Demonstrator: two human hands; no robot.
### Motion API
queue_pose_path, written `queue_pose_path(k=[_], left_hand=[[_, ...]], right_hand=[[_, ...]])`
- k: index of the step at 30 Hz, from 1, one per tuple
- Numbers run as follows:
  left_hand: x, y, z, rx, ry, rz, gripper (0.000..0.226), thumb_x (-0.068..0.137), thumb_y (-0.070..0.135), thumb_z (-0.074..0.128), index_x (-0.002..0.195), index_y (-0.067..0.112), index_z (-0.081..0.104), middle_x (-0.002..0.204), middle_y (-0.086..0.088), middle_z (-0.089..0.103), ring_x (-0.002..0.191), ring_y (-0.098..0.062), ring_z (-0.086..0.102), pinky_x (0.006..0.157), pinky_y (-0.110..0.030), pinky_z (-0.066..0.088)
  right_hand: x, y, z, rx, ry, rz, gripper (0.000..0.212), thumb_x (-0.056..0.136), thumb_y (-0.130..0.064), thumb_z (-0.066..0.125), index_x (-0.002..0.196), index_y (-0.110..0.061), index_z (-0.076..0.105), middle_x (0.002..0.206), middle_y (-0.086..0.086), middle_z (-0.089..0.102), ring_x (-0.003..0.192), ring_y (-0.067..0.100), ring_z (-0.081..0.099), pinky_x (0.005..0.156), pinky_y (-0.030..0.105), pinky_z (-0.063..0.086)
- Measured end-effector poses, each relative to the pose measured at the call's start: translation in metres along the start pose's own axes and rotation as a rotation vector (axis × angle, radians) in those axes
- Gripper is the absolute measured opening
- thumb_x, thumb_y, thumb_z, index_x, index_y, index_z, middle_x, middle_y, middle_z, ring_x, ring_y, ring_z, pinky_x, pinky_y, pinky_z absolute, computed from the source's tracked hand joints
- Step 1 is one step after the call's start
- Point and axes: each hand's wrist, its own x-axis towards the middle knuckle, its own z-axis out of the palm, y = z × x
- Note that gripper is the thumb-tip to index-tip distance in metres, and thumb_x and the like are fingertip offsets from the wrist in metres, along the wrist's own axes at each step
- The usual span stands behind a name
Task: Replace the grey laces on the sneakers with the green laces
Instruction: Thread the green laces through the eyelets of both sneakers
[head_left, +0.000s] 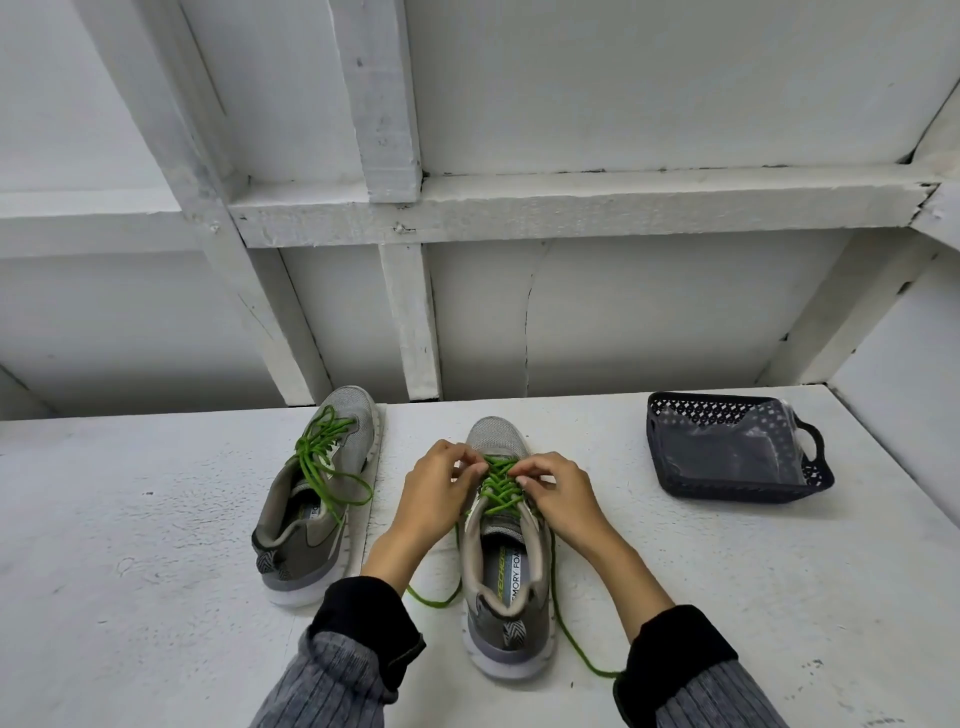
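Two grey sneakers stand on the white surface, toes pointing away from me. The left sneaker (317, 499) carries a green lace (324, 457) with loose loops over its tongue. The right sneaker (501, 561) sits in front of me with a green lace (498, 486) crossed through its eyelets. My left hand (434, 493) and my right hand (558, 493) both pinch that lace at the upper crossings, fingers closed on it. The lace's free ends (571, 639) trail down both sides of the shoe toward my sleeves. No grey laces are in sight.
A dark perforated plastic basket (815, 483) with a clear plastic bag inside sits at the right. A white wall with wooden framing (410, 322) rises just behind the sneakers. The white surface (156, 545) extends to the left.
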Motion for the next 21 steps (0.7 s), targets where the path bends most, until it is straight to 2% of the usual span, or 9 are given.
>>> queue_pose_path(k=[2, 5, 9, 12, 15, 18, 21], left_hand=[[-0.001, -0.003, -0.002, 0.006, -0.039, 0.049, 0.01, 0.092, 0.023, 0.065, 0.087, 0.031, 0.068, 0.099, 0.009, 0.059, 0.089, -0.01, 0.065, 0.08, -0.033, 0.052], [0.001, -0.005, -0.004, 0.008, -0.044, 0.085, 0.009, 0.089, 0.018, 0.068, 0.088, 0.026, 0.072, 0.098, 0.011, 0.058, 0.087, -0.007, 0.065, 0.081, -0.035, 0.053], [-0.001, -0.002, -0.002, 0.181, -0.071, 0.136, 0.005, 0.094, 0.024, 0.06, 0.095, 0.025, 0.064, 0.1, 0.009, 0.053, 0.089, -0.014, 0.063, 0.077, -0.036, 0.05], [-0.001, 0.001, 0.0, 0.273, -0.109, 0.125, 0.008, 0.097, 0.022, 0.051, 0.099, 0.022, 0.059, 0.102, 0.006, 0.05, 0.087, -0.019, 0.058, 0.071, -0.03, 0.041], [0.001, 0.006, -0.003, 0.11, -0.163, 0.031, 0.012, 0.098, 0.018, 0.051, 0.089, 0.024, 0.056, 0.089, 0.005, 0.049, 0.073, -0.016, 0.055, 0.071, -0.03, 0.039], [-0.001, 0.008, -0.008, -0.157, -0.267, -0.011, 0.02, 0.098, 0.007, 0.049, 0.082, 0.016, 0.053, 0.065, 0.003, 0.047, 0.052, -0.01, 0.043, 0.057, -0.027, 0.039], [-0.005, 0.009, -0.009, -0.253, -0.232, -0.034, 0.019, 0.097, 0.004, 0.051, 0.082, 0.014, 0.056, 0.062, -0.001, 0.048, 0.049, -0.007, 0.04, 0.05, -0.018, 0.036]], right_hand=[[-0.003, 0.001, -0.002, 0.015, -0.017, -0.016, 0.018, 0.089, 0.0, 0.062, 0.092, -0.014, 0.074, 0.097, -0.002, 0.065, 0.09, -0.002, 0.059, 0.078, 0.005, 0.045], [-0.003, 0.001, -0.002, 0.021, -0.004, -0.032, 0.015, 0.087, -0.001, 0.065, 0.088, -0.014, 0.073, 0.093, -0.002, 0.065, 0.085, -0.001, 0.059, 0.074, 0.006, 0.046], [-0.001, -0.001, 0.0, -0.055, -0.013, -0.057, 0.02, 0.09, -0.003, 0.062, 0.083, -0.022, 0.065, 0.093, 0.0, 0.062, 0.085, 0.0, 0.056, 0.074, 0.006, 0.042], [0.0, -0.001, 0.002, -0.097, -0.039, -0.052, 0.02, 0.093, -0.004, 0.055, 0.084, -0.022, 0.058, 0.095, 0.0, 0.057, 0.086, 0.004, 0.053, 0.073, 0.006, 0.037], [0.001, -0.001, 0.002, -0.101, -0.043, -0.033, 0.023, 0.094, -0.004, 0.051, 0.083, -0.024, 0.053, 0.098, 0.0, 0.052, 0.089, 0.01, 0.051, 0.077, 0.013, 0.038], [0.0, -0.002, 0.002, -0.075, -0.05, -0.023, 0.03, 0.095, -0.004, 0.05, 0.08, -0.03, 0.05, 0.103, 0.002, 0.049, 0.091, 0.008, 0.05, 0.083, 0.019, 0.039], [-0.002, -0.002, 0.003, -0.042, -0.028, -0.012, 0.029, 0.096, -0.006, 0.051, 0.081, -0.031, 0.052, 0.106, 0.004, 0.05, 0.093, 0.009, 0.053, 0.086, 0.021, 0.042]])
